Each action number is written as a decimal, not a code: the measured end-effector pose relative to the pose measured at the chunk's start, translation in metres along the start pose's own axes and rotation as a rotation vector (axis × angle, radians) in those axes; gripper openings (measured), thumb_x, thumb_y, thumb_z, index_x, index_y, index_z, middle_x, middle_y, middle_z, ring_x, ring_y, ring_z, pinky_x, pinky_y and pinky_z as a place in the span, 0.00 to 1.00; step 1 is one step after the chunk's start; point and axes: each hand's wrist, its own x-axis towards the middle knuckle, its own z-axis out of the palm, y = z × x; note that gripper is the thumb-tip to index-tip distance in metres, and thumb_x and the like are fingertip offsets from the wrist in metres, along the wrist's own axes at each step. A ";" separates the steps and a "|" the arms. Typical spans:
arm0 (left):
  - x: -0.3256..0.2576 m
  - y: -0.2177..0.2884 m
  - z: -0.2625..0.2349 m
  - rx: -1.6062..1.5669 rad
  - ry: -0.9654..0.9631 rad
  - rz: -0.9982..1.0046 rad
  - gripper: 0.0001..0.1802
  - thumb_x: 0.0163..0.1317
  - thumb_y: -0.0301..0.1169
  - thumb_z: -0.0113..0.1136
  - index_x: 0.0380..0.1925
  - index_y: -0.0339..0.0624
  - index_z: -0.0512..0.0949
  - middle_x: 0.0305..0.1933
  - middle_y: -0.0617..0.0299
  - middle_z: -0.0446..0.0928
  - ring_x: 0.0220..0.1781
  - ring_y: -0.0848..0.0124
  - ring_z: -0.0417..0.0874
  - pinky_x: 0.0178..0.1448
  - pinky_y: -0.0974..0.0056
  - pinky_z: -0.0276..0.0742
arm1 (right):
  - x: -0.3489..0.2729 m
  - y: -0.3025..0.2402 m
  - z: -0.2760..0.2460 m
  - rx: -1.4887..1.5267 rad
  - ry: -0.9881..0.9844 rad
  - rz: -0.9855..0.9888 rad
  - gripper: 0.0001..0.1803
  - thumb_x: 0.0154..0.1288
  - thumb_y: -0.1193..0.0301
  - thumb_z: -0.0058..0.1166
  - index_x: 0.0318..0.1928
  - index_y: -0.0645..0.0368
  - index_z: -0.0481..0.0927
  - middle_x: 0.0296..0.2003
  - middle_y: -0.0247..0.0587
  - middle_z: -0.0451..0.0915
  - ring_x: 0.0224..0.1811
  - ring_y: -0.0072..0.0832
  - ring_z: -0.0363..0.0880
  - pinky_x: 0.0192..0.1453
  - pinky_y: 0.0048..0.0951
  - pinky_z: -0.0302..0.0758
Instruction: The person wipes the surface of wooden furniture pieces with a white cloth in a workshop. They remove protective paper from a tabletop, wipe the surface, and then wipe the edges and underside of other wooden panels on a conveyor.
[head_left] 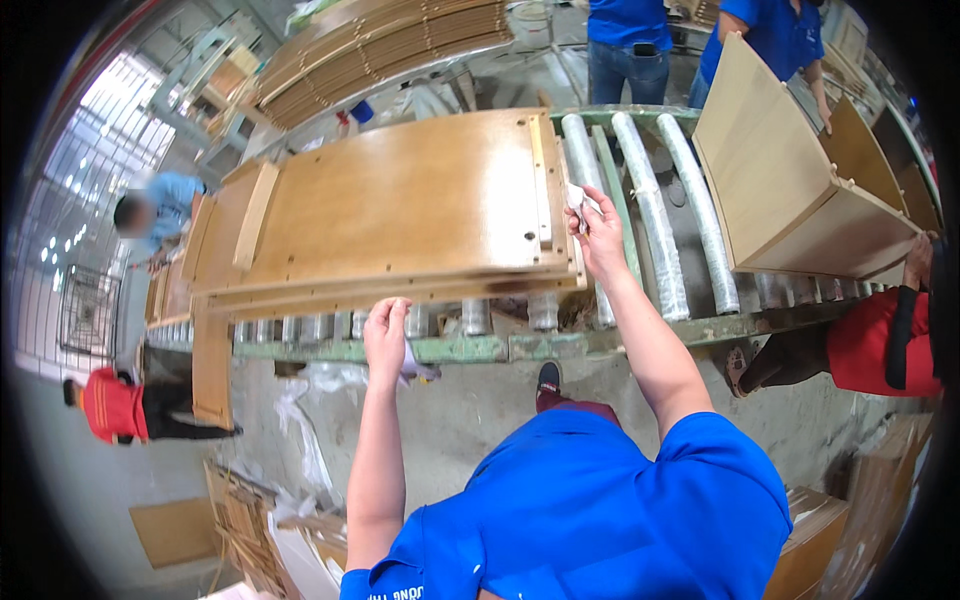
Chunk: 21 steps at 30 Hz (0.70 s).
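Observation:
A stack of brown wooden panels (400, 200) with small drilled holes lies on the roller conveyor (430, 349) before me. Narrow wooden strips rest on top, a light strip (256, 215) at the left and a pale strip (541, 185) near the right end. My right hand (602, 238) is closed on a crumpled white cloth (577, 203) just beyond the panels' right end. By the near edge, my left hand (386, 335) has its fingers curled against the thumb. What it holds, if anything, is hidden. Something pale (418, 366) shows behind its wrist.
Plastic-wrapped rollers (655, 215) run on to the right, where two people hold a wooden cabinet (775, 170). A person in red (115, 405) is at the left. Another in light blue (175, 210) is beyond. Plastic film (310, 435) lies on the floor.

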 end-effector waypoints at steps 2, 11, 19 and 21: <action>0.056 -0.007 0.012 0.207 0.013 0.101 0.13 0.64 0.35 0.52 0.34 0.36 0.79 0.34 0.59 0.76 0.40 0.68 0.74 0.47 0.66 0.68 | 0.043 0.001 -0.003 -0.017 0.056 -0.043 0.16 0.70 0.73 0.41 0.57 0.58 0.68 0.33 0.42 0.79 0.26 0.19 0.75 0.32 0.20 0.75; 0.171 -0.042 0.049 0.946 0.054 0.462 0.15 0.60 0.37 0.54 0.45 0.45 0.74 0.53 0.54 0.70 0.58 0.54 0.64 0.62 0.52 0.60 | 0.169 0.023 0.016 0.007 0.113 -0.106 0.15 0.64 0.73 0.50 0.51 0.63 0.73 0.30 0.35 0.78 0.23 0.15 0.71 0.26 0.17 0.70; 0.172 -0.043 0.068 0.942 -0.011 0.369 0.17 0.59 0.36 0.54 0.48 0.44 0.72 0.57 0.55 0.68 0.61 0.55 0.63 0.65 0.52 0.55 | 0.223 0.044 -0.001 -0.917 0.278 -0.426 0.15 0.61 0.69 0.54 0.46 0.63 0.78 0.37 0.47 0.81 0.33 0.33 0.80 0.39 0.29 0.75; 0.173 -0.043 0.067 0.938 -0.006 0.367 0.17 0.58 0.36 0.54 0.48 0.44 0.72 0.57 0.54 0.68 0.61 0.55 0.63 0.65 0.52 0.55 | 0.231 0.046 -0.001 -1.017 0.259 -0.512 0.15 0.60 0.67 0.54 0.45 0.62 0.79 0.39 0.50 0.81 0.38 0.40 0.80 0.44 0.32 0.75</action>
